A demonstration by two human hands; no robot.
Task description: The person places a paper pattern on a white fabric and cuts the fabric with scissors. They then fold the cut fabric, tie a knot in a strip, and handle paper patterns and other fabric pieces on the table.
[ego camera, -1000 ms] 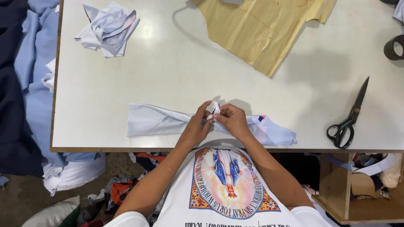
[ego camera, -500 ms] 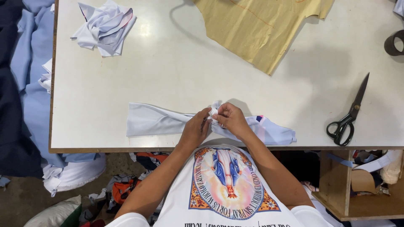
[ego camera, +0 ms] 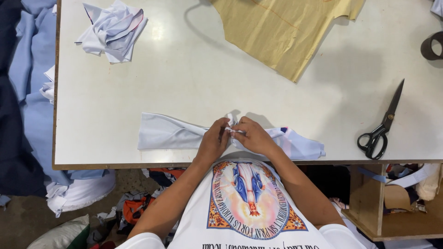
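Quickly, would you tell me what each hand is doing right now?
Left hand: closed, pinching the pale blue cloth strip.
Right hand: closed, pinching the same strip.

White table (ego camera: 194,87), wood-edged along the near side. Far left on it: crumpled heap of pale blue-white cloth scraps (ego camera: 113,30). Far centre-right: tan paper pattern piece (ego camera: 281,32), one corner pointing toward the near edge. Right: black-handled scissors (ego camera: 382,125), blades aimed away, handles near the table edge. Far right edge: dark ring, possibly a tape roll (ego camera: 431,46), cut off by the frame. Left of the table: light blue and navy fabric (ego camera: 25,92) hanging. Floor below: mixed offcuts (ego camera: 134,207). Near right: open wooden box (ego camera: 392,203) holding scraps.
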